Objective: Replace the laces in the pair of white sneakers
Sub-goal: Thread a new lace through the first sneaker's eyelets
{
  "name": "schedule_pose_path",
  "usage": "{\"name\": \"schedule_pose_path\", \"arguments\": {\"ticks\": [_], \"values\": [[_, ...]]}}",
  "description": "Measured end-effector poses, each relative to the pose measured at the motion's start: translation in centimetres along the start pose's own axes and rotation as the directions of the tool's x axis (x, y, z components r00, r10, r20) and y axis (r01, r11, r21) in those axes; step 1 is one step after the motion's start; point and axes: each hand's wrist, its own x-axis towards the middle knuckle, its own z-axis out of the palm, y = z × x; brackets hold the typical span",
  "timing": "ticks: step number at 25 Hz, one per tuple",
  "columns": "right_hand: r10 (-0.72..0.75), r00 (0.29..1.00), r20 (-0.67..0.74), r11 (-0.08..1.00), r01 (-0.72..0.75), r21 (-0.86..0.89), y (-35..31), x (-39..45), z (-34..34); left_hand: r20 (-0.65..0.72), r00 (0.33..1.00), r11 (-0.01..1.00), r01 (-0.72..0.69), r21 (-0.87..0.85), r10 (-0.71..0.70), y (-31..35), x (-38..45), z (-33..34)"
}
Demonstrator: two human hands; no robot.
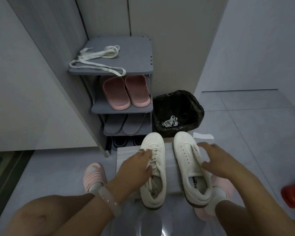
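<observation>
White canvas lay under both hands: the left hand [138, 165] rested with fingers spread, holding nothing, on the laced sneaker [153, 169], while the right hand [211, 159] hovered open and blurred over the laceless sneaker [191, 167]. Both shoes sat side by side on a low grey stool [126, 155]. Loose laces [97, 60] lay atop the shoe rack [140, 53]; 1 more lace [170, 123] sat in the black-lined bin [192, 103].

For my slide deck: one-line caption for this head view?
Left hand on the laced sneaker, right hand on the unlaced sneaker; spare laces wait on the shoe rack.
</observation>
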Motion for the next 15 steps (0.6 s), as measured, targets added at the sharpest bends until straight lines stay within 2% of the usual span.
{"name": "schedule_pose_path", "arguments": {"ticks": [1,2,3,5,8,11,15], "values": [[0.067,0.986,0.155,0.996,-0.058,-0.062,0.5,0.0,0.2,0.043,0.996,0.997,0.075,0.014,-0.075,-0.6,0.1,0.1],[0.118,0.965,0.232,0.990,-0.095,-0.104,0.6,-0.2,0.9,0.130,0.981,0.989,0.135,0.064,-0.143,-0.9,0.0,0.5],[0.153,0.963,0.224,0.983,-0.125,-0.133,0.4,-0.2,2.0,0.204,0.960,0.979,0.170,0.115,-0.191,-1.0,-0.1,1.4],[0.180,0.980,0.086,0.969,-0.161,-0.186,-0.1,0.3,4.1,0.248,0.939,0.970,0.215,0.113,-0.237,-0.7,-0.2,3.2],[0.182,0.983,-0.032,0.956,-0.185,-0.228,-0.9,1.0,4.9,0.161,0.951,0.965,0.255,0.064,-0.263,-1.0,0.7,4.1],[0.112,0.993,-0.039,0.985,-0.116,-0.126,-2.1,1.3,5.1,0.068,0.958,0.952,0.269,0.145,-0.280,-3.6,0.7,2.3],[0.029,0.999,-0.030,1.000,-0.029,-0.006,-4.3,1.2,6.2,0.016,0.960,0.956,0.278,0.099,-0.281,-8.8,-0.6,0.4]]}}
